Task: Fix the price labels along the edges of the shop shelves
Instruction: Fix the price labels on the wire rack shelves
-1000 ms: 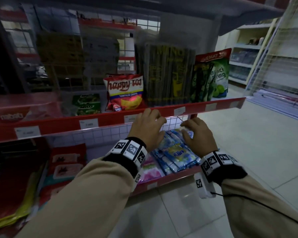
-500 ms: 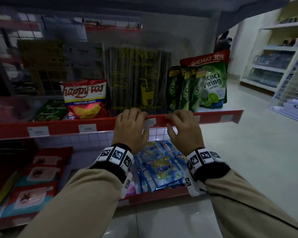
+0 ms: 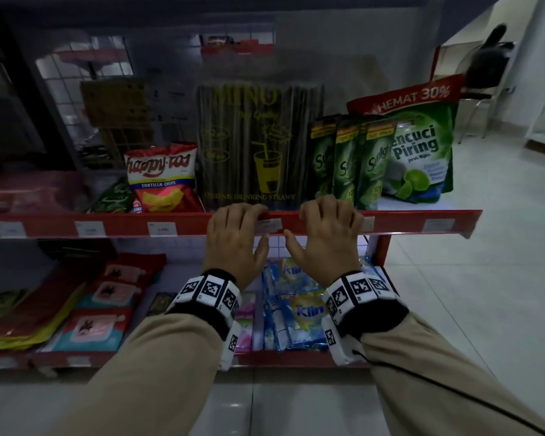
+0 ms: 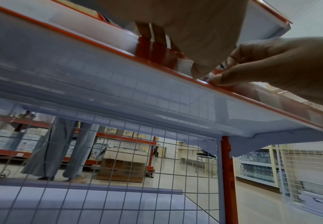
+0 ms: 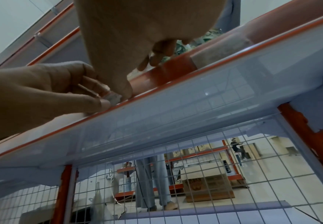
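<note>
A small white price label (image 3: 269,225) sits in the red edge strip (image 3: 400,221) of the middle shelf, below a pack of drinking straws. My left hand (image 3: 233,234) and right hand (image 3: 324,231) flank it, fingers hooked over the strip's top and thumbs under it. In the right wrist view the left hand (image 5: 42,94) pinches the label's end (image 5: 113,96) between thumb and forefinger. In the left wrist view the right hand (image 4: 271,65) pinches the other end (image 4: 209,76).
More labels (image 3: 162,229) (image 3: 434,225) sit along the same strip. Straws (image 3: 258,146), tortilla chips (image 3: 162,180) and green soap pouches (image 3: 419,152) stand on the shelf. Detergent sachets (image 3: 296,306) lie on the shelf below. A person (image 4: 61,144) stands behind the wire mesh back. Tiled floor lies to the right.
My right hand rose from the sachets on the lower shelf to the red strip. Both hands now close on the label between them. My view shifted right along the shelf.
</note>
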Motion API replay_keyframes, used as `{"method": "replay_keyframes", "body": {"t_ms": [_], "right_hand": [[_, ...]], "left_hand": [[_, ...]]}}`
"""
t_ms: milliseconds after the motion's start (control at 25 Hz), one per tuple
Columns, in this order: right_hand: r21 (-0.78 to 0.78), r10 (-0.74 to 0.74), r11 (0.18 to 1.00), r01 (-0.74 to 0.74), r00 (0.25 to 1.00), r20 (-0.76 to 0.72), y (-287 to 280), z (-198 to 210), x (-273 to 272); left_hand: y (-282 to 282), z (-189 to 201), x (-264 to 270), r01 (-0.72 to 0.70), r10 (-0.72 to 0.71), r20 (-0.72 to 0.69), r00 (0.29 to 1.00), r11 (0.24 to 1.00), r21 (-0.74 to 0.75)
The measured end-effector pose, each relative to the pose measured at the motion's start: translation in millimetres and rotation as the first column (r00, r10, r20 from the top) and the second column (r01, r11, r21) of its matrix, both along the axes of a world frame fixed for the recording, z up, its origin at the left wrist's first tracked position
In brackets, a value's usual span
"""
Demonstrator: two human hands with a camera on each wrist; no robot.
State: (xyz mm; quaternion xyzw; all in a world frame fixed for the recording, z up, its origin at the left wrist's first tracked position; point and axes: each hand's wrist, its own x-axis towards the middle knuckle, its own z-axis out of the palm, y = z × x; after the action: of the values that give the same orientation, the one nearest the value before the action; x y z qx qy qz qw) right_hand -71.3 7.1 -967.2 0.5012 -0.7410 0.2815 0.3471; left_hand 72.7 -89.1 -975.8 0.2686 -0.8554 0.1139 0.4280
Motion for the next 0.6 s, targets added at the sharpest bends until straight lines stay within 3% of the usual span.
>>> {"method": "replay_keyframes", "body": {"t_ms": [440,600], "right_hand": [[0.065,0.084,0.994,-0.085,0.996,0.011,-1.1,12.0,0.4],[0.061,0.218,0.974,-0.219,0.976,0.018,0.5,14.0,5.1]], "left_hand": [[0.1,8.0,11.0,0.029,-0.026,0.068,0.997,0.999,-0.035],[-1.6,9.7,8.6,0.061,-0.058,0.062,0.996,0.997,-0.052]]}}
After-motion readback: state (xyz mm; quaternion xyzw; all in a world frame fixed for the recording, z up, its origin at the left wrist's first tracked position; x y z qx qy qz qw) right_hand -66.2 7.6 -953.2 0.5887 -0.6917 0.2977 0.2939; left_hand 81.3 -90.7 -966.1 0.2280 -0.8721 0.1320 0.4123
